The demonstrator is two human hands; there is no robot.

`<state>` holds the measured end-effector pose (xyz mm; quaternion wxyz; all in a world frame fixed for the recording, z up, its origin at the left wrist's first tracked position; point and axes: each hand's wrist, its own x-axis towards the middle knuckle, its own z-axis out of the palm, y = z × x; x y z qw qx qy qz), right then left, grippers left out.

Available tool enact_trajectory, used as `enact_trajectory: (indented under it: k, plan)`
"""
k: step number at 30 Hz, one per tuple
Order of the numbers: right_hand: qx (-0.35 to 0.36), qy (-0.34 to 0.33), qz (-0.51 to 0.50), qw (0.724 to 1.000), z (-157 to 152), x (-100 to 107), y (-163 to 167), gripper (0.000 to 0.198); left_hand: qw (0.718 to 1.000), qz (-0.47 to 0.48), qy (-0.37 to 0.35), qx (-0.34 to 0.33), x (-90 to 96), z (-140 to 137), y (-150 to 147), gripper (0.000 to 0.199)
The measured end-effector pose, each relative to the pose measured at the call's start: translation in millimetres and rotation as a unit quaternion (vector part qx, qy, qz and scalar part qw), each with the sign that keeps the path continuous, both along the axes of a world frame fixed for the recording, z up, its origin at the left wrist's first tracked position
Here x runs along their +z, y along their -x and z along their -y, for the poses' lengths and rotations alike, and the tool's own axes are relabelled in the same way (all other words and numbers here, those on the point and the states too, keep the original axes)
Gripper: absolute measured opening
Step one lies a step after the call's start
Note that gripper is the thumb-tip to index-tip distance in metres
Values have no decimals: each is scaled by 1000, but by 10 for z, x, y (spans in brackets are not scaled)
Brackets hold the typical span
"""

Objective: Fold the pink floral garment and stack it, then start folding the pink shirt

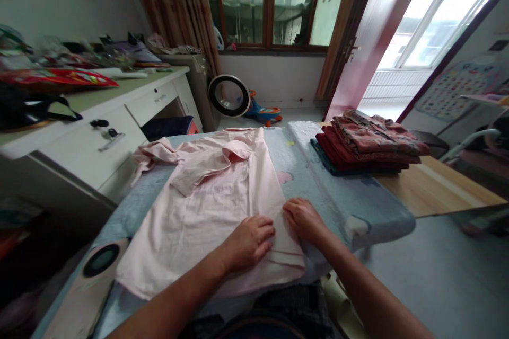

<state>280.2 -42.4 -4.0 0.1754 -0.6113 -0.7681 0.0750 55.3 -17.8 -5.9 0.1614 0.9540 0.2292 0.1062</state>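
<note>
A pale pink long-sleeved shirt (207, 222) lies spread on the blue cloth-covered table in front of me. Its collar end points away, one sleeve is laid across the body, and the other stretches out to the far left. The right side is folded inward along a long straight edge. My left hand (250, 241) rests on the lower part of the shirt with fingers extended over the fabric. At the shirt's right edge, my right hand (304, 220) has its fingers curled on the cloth; the thumb is partly hidden.
A stack of folded red and dark clothes (369, 143) stands at the table's far right, beside a wooden board (441, 185). A flat phone-like object with a black disc (85, 288) lies near left. A cluttered white desk (111, 153) borders the left; an open door (366, 32) stands behind.
</note>
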Motion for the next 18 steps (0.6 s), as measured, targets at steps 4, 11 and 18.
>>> enact_trajectory:
  k: [4,11,18]
  plan:
    - [20,-9,-5,1000,-482,21,117,35,996,10,-57,71,62,-312,-90,24]
    - [58,-1,45,997,-1049,-191,138,36,994,-28,-39,93,-68,-560,-108,35]
    - [-52,34,70,996,-1666,-92,42,31,952,142,126,239,-2,-1058,-23,33]
